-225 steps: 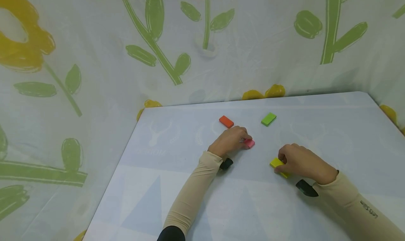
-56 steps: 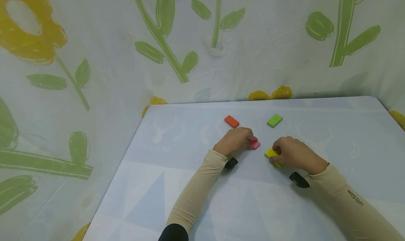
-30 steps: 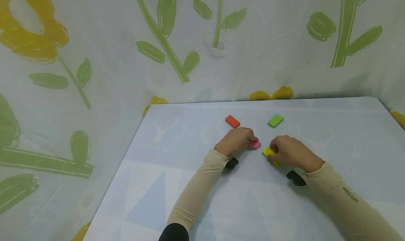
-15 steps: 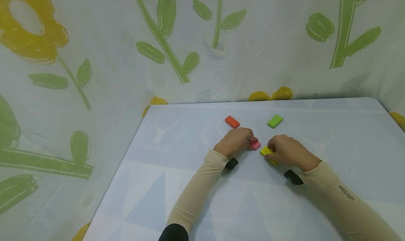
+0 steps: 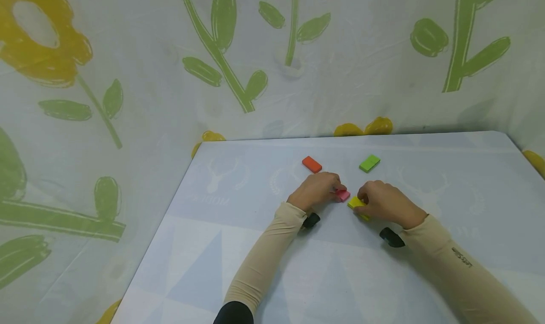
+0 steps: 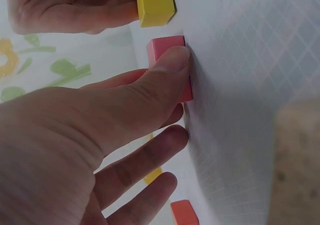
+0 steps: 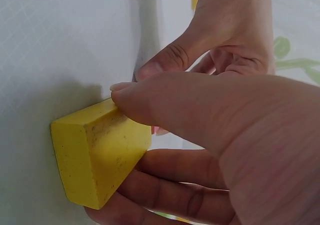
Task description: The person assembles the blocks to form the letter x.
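My left hand [image 5: 317,190] pinches a pink block [image 5: 343,195] between thumb and fingers on the table. In the left wrist view its thumb lies across the pink block [image 6: 167,44]. Just to the right, my right hand [image 5: 388,202] grips a yellow rectangular block [image 5: 356,202] at its long sides. The right wrist view shows the yellow block [image 7: 107,152] close up, low over or on the table, with dark smudges on its top face. A small gap parts the yellow block from the pink one. My fingers hide part of both blocks.
An orange block [image 5: 312,164] lies behind my left hand, and a green block [image 5: 369,163] lies farther right at the back. They rest on a pale patterned table [image 5: 191,267]. A flower-print curtain [image 5: 149,78] hangs beyond its edges.
My right hand has slid the yellow block leftward, closer to the pink block. The left hand has kept its hold on the pink block and stayed nearly still.
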A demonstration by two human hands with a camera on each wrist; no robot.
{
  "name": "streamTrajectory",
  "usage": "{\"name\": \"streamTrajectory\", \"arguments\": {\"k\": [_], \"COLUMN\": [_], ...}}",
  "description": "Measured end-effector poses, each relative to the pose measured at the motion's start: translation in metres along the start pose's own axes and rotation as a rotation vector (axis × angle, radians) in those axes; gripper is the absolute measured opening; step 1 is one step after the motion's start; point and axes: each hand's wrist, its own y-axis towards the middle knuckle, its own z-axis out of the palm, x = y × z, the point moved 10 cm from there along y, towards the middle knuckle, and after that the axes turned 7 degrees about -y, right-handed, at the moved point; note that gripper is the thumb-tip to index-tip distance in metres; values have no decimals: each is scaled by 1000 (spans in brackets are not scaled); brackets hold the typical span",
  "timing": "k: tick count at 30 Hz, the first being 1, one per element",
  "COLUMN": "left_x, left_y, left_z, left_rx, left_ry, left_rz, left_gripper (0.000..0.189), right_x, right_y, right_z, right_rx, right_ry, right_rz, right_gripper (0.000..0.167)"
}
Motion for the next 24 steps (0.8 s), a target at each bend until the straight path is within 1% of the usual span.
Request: {"name": "streamTrajectory", "arguments": {"k": [9, 14, 24], "left_x": [-1, 0, 2], "left_y": [2, 2, 3], "left_z": [1, 2, 4], "left_rx": [17, 19, 21], "left_ry": [30, 14, 13], "left_rz": [22, 14, 11], "left_gripper": [31, 32, 33], "right_x": [0, 0, 0], "right_y": [3, 4, 6], "right_z": [0, 0, 1], "right_rx": [-3, 2, 10], "right_ry": [11, 11, 18], "right_rz": [-8, -3, 2], "right_gripper": [17, 16, 15]}}
